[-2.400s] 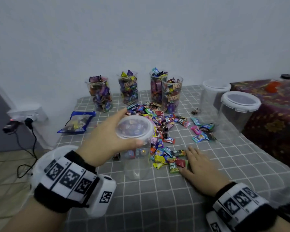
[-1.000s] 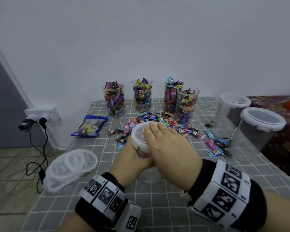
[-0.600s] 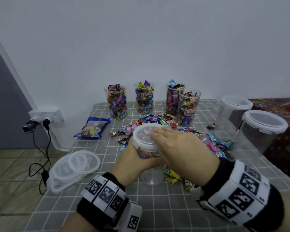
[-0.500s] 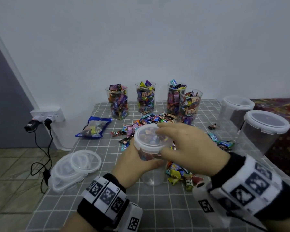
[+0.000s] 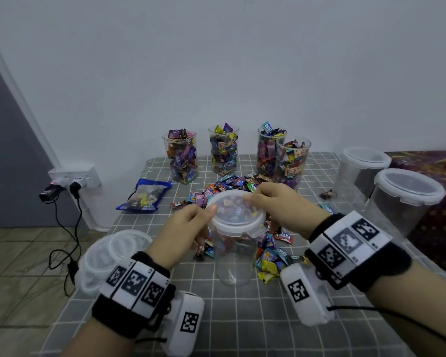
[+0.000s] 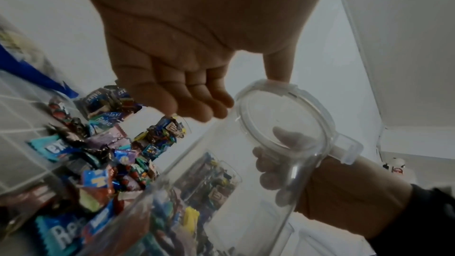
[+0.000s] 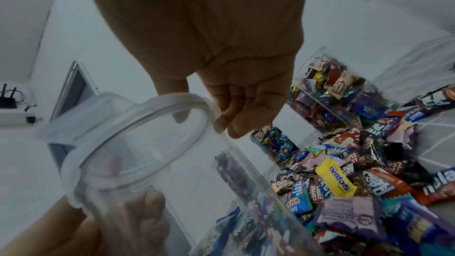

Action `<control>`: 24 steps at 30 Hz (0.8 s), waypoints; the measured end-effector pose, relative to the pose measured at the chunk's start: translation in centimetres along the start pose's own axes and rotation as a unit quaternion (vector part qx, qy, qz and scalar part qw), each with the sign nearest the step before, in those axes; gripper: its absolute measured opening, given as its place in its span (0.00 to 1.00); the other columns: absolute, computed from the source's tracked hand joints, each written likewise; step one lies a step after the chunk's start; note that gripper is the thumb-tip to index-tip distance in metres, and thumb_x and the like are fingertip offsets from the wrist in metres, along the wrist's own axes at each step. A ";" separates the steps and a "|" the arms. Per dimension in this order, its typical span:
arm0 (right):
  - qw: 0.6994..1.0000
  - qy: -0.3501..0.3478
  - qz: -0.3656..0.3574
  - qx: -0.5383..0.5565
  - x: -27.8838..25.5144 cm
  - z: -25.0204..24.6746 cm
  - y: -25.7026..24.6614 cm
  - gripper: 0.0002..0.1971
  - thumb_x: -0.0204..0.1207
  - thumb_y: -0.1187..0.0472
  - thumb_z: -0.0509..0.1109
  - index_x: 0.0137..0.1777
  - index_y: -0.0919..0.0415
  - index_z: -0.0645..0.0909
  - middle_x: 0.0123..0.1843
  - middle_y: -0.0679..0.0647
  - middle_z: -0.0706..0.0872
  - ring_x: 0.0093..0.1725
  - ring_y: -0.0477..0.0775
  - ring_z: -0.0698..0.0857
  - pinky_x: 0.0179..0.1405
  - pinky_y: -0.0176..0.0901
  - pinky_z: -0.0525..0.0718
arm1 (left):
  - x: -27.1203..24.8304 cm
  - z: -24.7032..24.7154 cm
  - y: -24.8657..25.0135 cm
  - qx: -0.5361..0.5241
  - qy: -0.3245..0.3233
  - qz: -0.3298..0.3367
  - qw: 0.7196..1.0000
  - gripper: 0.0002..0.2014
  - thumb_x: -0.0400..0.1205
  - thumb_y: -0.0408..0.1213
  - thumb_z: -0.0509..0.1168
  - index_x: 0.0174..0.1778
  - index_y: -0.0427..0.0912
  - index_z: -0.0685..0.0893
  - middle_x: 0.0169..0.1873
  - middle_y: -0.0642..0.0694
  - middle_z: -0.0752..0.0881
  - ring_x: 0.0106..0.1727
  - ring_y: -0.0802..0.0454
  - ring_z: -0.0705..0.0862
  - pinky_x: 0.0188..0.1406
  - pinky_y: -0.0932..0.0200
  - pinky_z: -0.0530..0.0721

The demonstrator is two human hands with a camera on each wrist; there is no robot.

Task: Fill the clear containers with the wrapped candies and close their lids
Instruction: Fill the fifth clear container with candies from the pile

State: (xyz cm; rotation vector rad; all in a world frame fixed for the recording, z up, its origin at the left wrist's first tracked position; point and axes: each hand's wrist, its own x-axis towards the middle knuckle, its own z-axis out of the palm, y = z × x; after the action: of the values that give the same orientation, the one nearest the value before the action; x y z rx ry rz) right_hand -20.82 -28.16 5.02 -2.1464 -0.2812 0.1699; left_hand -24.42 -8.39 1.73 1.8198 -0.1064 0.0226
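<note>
A tall clear container (image 5: 232, 264) stands upright on the grey checked tablecloth (image 5: 242, 318), and I see no candies inside it. A translucent lid (image 5: 236, 215) sits on its mouth. My left hand (image 5: 188, 228) pinches the lid's left rim, thumb on top and fingers curled below. My right hand (image 5: 281, 204) pinches the far right rim the same way. The left wrist view shows the lid (image 6: 283, 122) from below, under my left hand (image 6: 184, 94). The right wrist view shows my right hand (image 7: 241, 104) at the lid (image 7: 138, 135). Loose wrapped candies (image 5: 271, 256) lie behind and beside the container.
Several candy-filled clear containers (image 5: 224, 150) stand without lids along the back wall. Two larger lidded tubs (image 5: 407, 199) stand at the right. A stack of spare lids (image 5: 113, 256) lies at the table's left edge, beside a blue candy bag (image 5: 146, 197). A wall socket (image 5: 72, 176) with cables is left.
My right hand left the candies, came flat onto the lid, then slid to its far rim. My left hand moved up from the container's side to the lid's left rim.
</note>
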 end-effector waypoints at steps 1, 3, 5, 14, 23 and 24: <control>1.000 -0.003 0.005 0.007 0.1 -0.1 0.1 0.15 0.79 0.48 0.67 0.40 0.59 0.75 0.28 0.49 0.75 0.25 0.49 0.74 0.26 0.43 0.73 | 0.2 0.1 0.1 -0.007 0.002 -0.002 1.000 0.20 0.73 0.56 0.61 0.33 0.39 0.75 0.21 0.51 0.79 0.22 0.57 0.76 0.25 0.62 0.75; 1.000 -0.008 0.016 0.023 0.2 -0.2 0.2 0.16 0.79 0.48 0.67 0.42 0.61 0.74 0.29 0.51 0.77 0.24 0.49 0.76 0.25 0.41 0.76 | 0.5 0.3 0.3 -0.035 0.007 -0.016 0.999 0.17 0.79 0.47 0.62 0.31 0.38 0.75 0.17 0.52 0.78 0.18 0.58 0.74 0.21 0.65 0.73; 0.999 -0.008 0.023 0.023 0.2 -0.1 0.2 0.17 0.78 0.47 0.68 0.43 0.61 0.72 0.31 0.53 0.77 0.25 0.50 0.77 0.24 0.42 0.78 | 0.8 0.4 0.2 -0.059 0.013 -0.027 0.998 0.16 0.81 0.43 0.62 0.31 0.37 0.74 0.17 0.52 0.76 0.17 0.59 0.72 0.19 0.66 0.71; 0.999 0.041 -0.018 -0.012 -0.5 -0.2 0.3 0.21 0.76 0.44 0.68 0.36 0.56 0.64 0.30 0.49 0.66 0.29 0.49 0.65 0.30 0.43 0.64 | 1.1 0.8 0.0 -0.115 0.012 -0.065 0.991 0.18 0.82 0.41 0.62 0.27 0.40 0.71 0.17 0.51 0.70 0.17 0.57 0.67 0.23 0.64 0.66; 0.980 -0.029 0.057 0.190 -1.9 0.2 2.0 0.13 0.83 0.48 0.58 0.51 0.57 0.77 0.44 0.53 0.82 0.43 0.51 0.82 0.42 0.47 0.82 | 1.2 -0.1 0.0 -0.069 0.016 -0.056 0.996 0.12 0.76 0.46 0.67 0.42 0.39 0.77 0.30 0.48 0.80 0.26 0.58 0.79 0.24 0.64 0.78; 0.977 -0.037 0.071 0.197 -2.0 0.0 2.3 0.10 0.83 0.52 0.59 0.49 0.57 0.78 0.43 0.53 0.83 0.42 0.51 0.82 0.41 0.46 0.82 | 1.3 -0.4 0.2 -0.048 0.026 -0.038 0.998 0.14 0.73 0.47 0.69 0.44 0.41 0.78 0.35 0.49 0.82 0.31 0.58 0.81 0.27 0.63 0.80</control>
State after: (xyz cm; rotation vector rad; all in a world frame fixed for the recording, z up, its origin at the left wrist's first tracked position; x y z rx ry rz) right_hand -22.48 -29.94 3.12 -1.7669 -0.1233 0.3584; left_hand -23.17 -8.16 2.10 1.7250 0.0001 0.0110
